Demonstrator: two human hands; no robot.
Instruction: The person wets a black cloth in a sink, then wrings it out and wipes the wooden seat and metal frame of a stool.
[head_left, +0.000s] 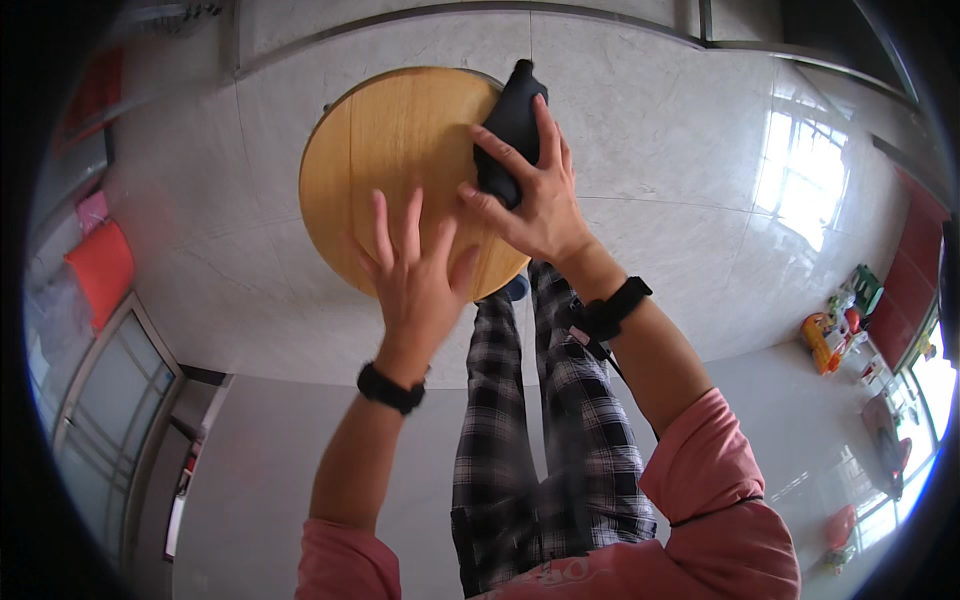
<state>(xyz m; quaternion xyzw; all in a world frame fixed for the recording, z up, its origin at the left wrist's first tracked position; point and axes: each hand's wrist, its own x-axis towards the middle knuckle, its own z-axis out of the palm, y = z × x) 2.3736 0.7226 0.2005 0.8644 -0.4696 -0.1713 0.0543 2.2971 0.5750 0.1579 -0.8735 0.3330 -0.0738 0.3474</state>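
My right hand (545, 199) lies over a black elongated object (513, 120) with a narrow tip, its fingers spread around it. What the object is cannot be told for sure; it may be a folded umbrella or a pouch. It rests slantwise along the right side of a round wooden stool top (397, 135), and its tip reaches past the rim. Over the near part of that top, my left hand (420, 274) has its fingers apart and holds nothing. Its fingertips look slightly blurred, and whether they touch the wood cannot be told.
My legs in plaid trousers (495, 405) stand close to the stool, on a pale tiled floor (660, 150). Left is a glazed door (112, 420) beside a red item (103, 266). Several packages (825, 337) lie by the right wall. A dark-framed edge (450, 9) crosses the far side.
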